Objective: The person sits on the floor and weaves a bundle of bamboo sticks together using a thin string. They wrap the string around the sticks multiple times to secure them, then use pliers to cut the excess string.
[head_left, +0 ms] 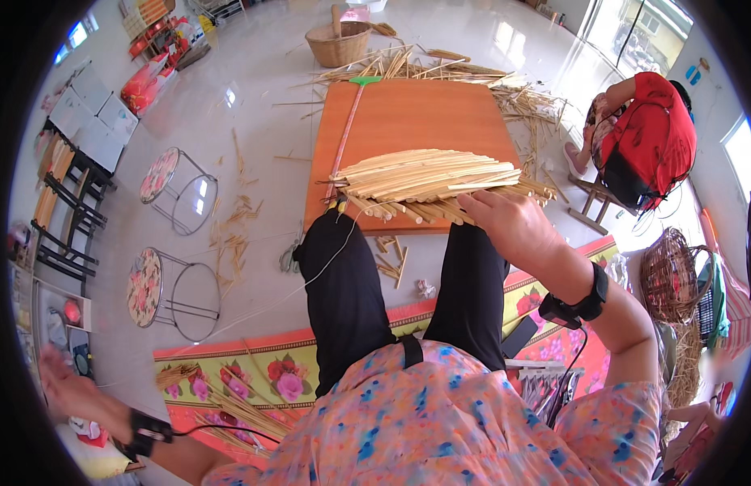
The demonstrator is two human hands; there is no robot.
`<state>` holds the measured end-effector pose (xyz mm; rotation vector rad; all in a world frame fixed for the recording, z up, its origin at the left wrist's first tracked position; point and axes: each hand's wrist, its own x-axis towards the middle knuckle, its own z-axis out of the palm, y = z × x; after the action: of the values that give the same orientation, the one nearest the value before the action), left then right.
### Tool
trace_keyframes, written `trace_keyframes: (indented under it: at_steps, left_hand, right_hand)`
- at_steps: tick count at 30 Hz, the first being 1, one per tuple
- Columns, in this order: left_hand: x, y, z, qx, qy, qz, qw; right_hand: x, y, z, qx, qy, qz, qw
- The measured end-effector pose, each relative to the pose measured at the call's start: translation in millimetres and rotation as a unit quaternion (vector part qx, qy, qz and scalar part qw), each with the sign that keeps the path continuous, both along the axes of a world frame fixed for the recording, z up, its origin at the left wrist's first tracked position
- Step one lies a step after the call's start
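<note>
A leaf-shaped mat of pale straw stalks (428, 174) lies at the near edge of an orange-brown tabletop (424, 113), its stalks crossing in layers. My right hand (513, 223) is closed on the near right side of the mat, fingertips over the stalks. A thin white thread (333, 257) comes from the mat's left end, passes over my knee and runs far out to the left. My left hand (68, 389) is stretched out there, somewhat blurred, with the thread leading to it; its fingertips are unclear. Beside the mat's left end lies a green-headed stick (353, 121).
Loose straw (529, 105) litters the floor behind and right of the table. A wicker basket (339, 46) stands at the back. Two round stools (159, 174) are at left. A person in red (651, 138) sits at right. Scissors (289, 257) lie near my left knee.
</note>
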<state>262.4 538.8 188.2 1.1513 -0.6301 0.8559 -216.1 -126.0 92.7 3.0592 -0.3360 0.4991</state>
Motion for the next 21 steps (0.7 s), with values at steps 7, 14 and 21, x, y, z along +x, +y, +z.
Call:
trace_keyframes:
  at_steps: [7,14,21]
  left_hand:
    - [-143.5,-230.4,-122.5,0.383,0.150,-0.113,0.905]
    - [-211.8,-378.0,-109.1,0.348,0.196,-0.351,0.847]
    - [-209.0,-447.4,-146.0,0.360,0.308,-0.409,0.780]
  right_hand:
    - [10.0,4.5,-3.8,0.014,0.043,-0.029,0.999]
    - [28.4,4.6,13.5,0.004,0.049,-0.013,0.999]
    - [25.7,10.4,20.9,0.030,0.007,-0.013,0.999]
